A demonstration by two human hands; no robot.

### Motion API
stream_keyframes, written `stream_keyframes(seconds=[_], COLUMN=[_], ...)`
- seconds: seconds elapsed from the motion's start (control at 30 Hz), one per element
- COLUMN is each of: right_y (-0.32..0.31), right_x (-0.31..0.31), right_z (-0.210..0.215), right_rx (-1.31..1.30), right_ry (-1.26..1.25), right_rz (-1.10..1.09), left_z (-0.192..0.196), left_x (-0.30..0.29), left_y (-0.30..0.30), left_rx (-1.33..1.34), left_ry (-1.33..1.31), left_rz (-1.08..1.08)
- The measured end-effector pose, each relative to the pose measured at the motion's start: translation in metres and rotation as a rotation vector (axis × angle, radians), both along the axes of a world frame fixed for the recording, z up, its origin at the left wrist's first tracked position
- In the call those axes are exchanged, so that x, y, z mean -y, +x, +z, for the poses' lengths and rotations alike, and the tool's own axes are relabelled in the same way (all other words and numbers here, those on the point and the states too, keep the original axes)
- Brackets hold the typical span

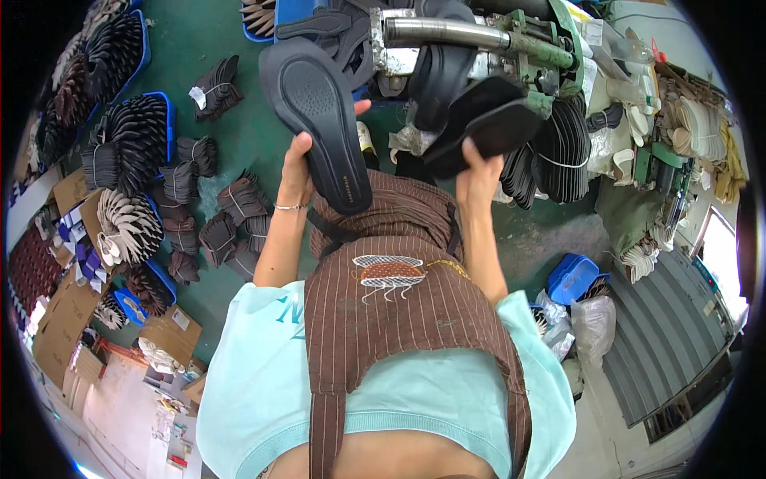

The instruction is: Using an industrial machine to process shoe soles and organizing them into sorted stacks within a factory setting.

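My left hand grips a black insole by its edge, thumb on the near side and a fingertip showing past the opposite edge. The insole is held at a slant, its moulded face with a dimpled heel patch toward me. My right hand is closed on dark flat sole pieces, which look like more than one and are slightly blurred. Beyond them, a black sole piece hangs below the metal cylinder of a green machine. More black insoles lie heaped beside that machine.
Bundles of dark soles stand on the green floor to the left, near blue crates packed with soles. A tied stack of soles hangs right of my right hand. A blue bin sits farther right.
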State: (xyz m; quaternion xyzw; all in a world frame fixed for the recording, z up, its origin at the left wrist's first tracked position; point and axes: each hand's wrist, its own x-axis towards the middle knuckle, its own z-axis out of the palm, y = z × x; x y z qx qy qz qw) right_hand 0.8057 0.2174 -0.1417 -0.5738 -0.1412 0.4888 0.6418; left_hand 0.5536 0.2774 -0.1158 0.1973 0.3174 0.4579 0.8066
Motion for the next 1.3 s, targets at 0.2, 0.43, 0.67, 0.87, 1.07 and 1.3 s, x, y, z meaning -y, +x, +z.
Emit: stream_keyframes(seconds=[0.2, 0.43, 0.67, 0.87, 1.07, 1.3], right_y=[-0.002, -0.015, -0.002, -0.017, -0.035, -0.074], right_x=[0.02, 0.02, -0.052, -0.026, -0.056, -0.081], right_z=[-0.001, 0.005, 0.017, 0.011, 0.01, -0.116], right_rx=[-0.129, 0.085, 0.186, 0.027, -0.083, 0.924], right_ry=[-0.036, -0.028, -0.033, -0.375, -0.297, -0.332], right_rz=[0.061, 0.083, 0.187, 0.304, 0.454, 1.017], left_z=[0.007, 0.0, -0.003, -0.021, -0.043, -0.089], left_x=[0.009, 0.011, 0.016, 0.03, 0.047, 0.093], left_y=[0.002, -0.003, -0.022, -0.049, -0.075, -0.103], left_rx=[0.057, 0.16, 0.162, 0.142, 0.112, 0.152], left_ry=[-0.104, -0.151, -0.204, -0.213, -0.257, -0.385], left_rz=[-0.07, 0.058, 0.063, 0.126, 0.232, 0.527])
